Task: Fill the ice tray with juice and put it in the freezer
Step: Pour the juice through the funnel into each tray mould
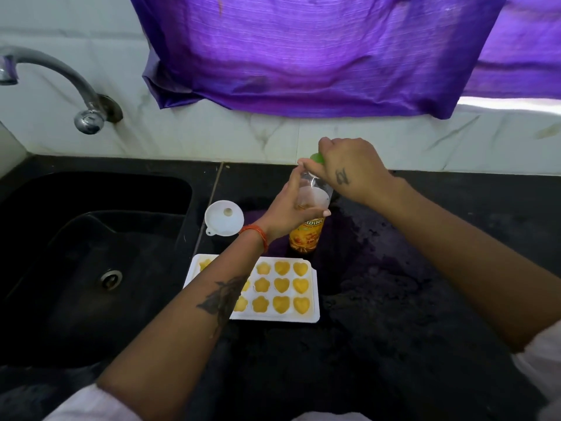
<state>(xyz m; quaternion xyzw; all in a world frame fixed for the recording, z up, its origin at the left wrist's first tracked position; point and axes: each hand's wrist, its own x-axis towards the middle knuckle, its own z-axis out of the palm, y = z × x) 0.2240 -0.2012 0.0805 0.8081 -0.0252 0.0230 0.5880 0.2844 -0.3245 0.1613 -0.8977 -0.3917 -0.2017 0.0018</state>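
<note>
A white ice tray (314,294) lies on the black counter, its heart and flower cells filled with yellow juice; my left forearm hides its left part. Behind it stands a clear juice bottle (305,238) with an orange label, mostly empty at the top. My left hand (288,205) grips the bottle's upper body. My right hand (349,167) pinches the green cap (318,158) at the bottle's mouth. Whether the cap is screwed tight cannot be told.
A white funnel (224,218) lies on the counter left of the bottle. A black sink (91,253) with a drain fills the left side, under a metal tap (60,86). A purple cloth (303,56) hangs over the marble backsplash. Black counter (409,284) extends right.
</note>
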